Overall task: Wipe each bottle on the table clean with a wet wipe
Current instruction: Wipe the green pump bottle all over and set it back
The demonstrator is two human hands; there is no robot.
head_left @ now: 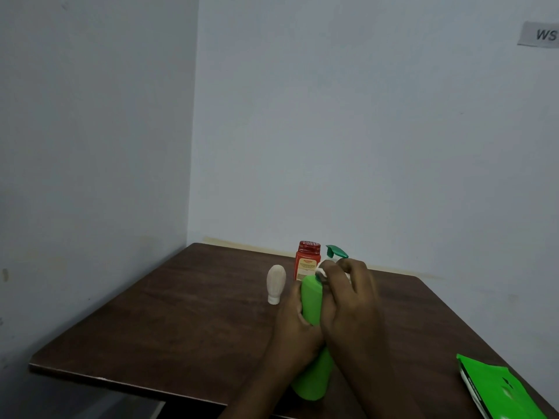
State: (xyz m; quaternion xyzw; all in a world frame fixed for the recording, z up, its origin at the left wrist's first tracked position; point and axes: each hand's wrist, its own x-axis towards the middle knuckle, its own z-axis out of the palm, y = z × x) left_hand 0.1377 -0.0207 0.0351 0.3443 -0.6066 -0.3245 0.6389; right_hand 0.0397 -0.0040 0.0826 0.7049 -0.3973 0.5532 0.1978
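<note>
A tall green pump bottle [311,300] is tilted, its base toward me and its dark green pump head [337,251] pointing away. My left hand [298,328] grips the bottle's body from the left side. My right hand [348,300] curls over the bottle's neck and right side, pressing a white wet wipe [321,272] against it; only a small bit of the wipe shows past the fingers. A small white bottle [276,284] stands on its cap to the left. A red bottle [308,261] with a red lid stands behind the green one.
The brown wooden table [181,322] sits in a room corner, with walls at its left and back. A green wet wipe pack [502,391] lies at the table's near right edge. A paper label [541,34] hangs on the right wall.
</note>
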